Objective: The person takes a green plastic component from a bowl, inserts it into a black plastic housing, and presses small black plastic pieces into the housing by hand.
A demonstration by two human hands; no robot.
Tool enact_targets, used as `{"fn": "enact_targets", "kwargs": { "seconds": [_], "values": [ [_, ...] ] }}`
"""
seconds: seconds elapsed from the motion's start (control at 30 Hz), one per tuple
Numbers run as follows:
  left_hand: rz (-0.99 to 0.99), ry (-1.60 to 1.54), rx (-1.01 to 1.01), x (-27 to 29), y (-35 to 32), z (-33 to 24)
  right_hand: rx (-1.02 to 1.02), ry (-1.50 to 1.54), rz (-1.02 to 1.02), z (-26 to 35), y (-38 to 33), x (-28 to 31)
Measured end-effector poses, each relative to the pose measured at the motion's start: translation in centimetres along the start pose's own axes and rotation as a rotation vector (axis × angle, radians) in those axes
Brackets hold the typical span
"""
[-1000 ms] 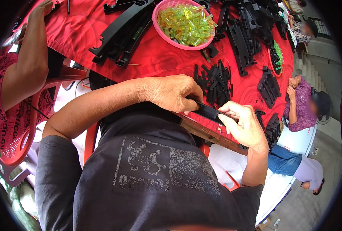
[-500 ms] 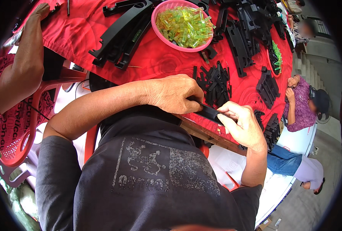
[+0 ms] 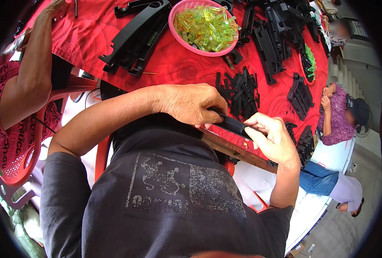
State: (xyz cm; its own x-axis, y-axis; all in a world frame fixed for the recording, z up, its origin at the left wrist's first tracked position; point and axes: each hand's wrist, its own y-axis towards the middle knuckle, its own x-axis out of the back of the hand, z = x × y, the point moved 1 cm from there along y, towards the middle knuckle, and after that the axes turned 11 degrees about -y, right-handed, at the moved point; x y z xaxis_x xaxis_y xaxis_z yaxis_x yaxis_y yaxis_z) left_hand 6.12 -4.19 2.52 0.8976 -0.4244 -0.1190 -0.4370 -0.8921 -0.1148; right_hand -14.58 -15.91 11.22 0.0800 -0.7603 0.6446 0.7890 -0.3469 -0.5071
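Between my two hands, at the table's near edge, is a narrow black plastic channel piece (image 3: 234, 126). My left hand (image 3: 194, 104) grips its left end, thumb and fingers closed around it. The right end sits in the pinch of my right hand (image 3: 269, 136), thumb on the near side; whether those fingers also hold a smaller part is hidden. Just beyond my hands lies a heap of short black plastic strips (image 3: 243, 92). Farther off stands a pink basket (image 3: 172, 26) filled with yellow-green clear plastic pieces (image 3: 206, 26).
Long black plastic parts (image 3: 137, 41) lie at the far left on the red tablecloth (image 3: 85, 43), with more black parts (image 3: 268, 51) at the far right. Black racks (image 3: 300, 96) sit to the right. Co-workers' arms (image 3: 35, 73) reach in at left; another person (image 3: 334, 114) sits at right.
The black channel piece has shifted very slightly in my hands, and more of its hollow side shows. At the left, the co-worker's arm has moved a little to the right.
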Motion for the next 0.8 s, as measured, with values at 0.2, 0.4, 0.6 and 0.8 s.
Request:
{"fn": "enact_targets", "kwargs": {
  "seconds": [0.2,0.4,0.6,0.8],
  "values": [
    [-0.018,0.033,0.003,-0.11,-0.13,-0.13,-0.034,0.005,0.023,0.01,-0.03,0.07],
    [-0.066,0.065,-0.029,-0.46,-0.09,0.18,-0.038,-0.003,0.026,0.05,-0.05,0.14],
    [-0.100,0.089,-0.074,-0.66,0.02,0.40,-0.017,-0.007,0.024,-0.06,0.14,0.18],
    [-0.088,0.064,-0.050,-0.51,0.00,0.52,-0.006,-0.021,0.024,-0.25,0.09,-0.04]
  ]
}}
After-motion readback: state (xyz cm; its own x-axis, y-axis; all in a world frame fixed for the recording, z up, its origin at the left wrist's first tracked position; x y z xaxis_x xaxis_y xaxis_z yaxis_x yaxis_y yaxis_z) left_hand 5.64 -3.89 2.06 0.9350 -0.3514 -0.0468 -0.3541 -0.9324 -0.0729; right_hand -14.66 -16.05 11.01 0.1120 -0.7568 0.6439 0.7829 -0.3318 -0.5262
